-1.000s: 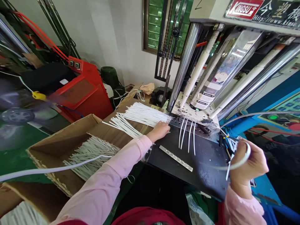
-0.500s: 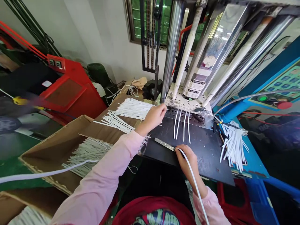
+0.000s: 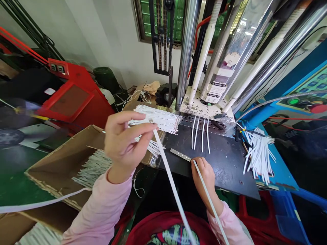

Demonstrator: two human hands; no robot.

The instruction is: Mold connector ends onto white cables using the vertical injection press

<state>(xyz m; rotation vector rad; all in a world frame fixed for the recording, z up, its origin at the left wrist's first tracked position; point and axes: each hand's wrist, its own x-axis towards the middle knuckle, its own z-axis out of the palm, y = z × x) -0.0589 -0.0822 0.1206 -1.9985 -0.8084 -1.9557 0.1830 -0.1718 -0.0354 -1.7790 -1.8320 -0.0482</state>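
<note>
My left hand (image 3: 124, 141) is raised over the front left of the bench, its fingertips pinching the end of a white cable (image 3: 170, 177) with a small tip. The rest of that cable hangs down toward my lap. My right hand (image 3: 204, 175) rests at the front edge of the black plate (image 3: 226, 166). Its fingers are closed on the end of a slotted metal bar (image 3: 180, 154) and on another white cable (image 3: 211, 200), which runs back along my wrist. Several white cables (image 3: 203, 137) stick out from under the press (image 3: 208, 110) onto the plate.
Bundled white cables (image 3: 159, 117) lie left of the press. A cardboard box (image 3: 51, 166) holds more. Another bunch (image 3: 259, 156) sits on the blue surface at right, below a control panel (image 3: 311, 90). A red machine (image 3: 74, 90) stands at left.
My left hand has moved left and up toward me from beside the press and now holds a white cable. My right hand stays at the metal bar.
</note>
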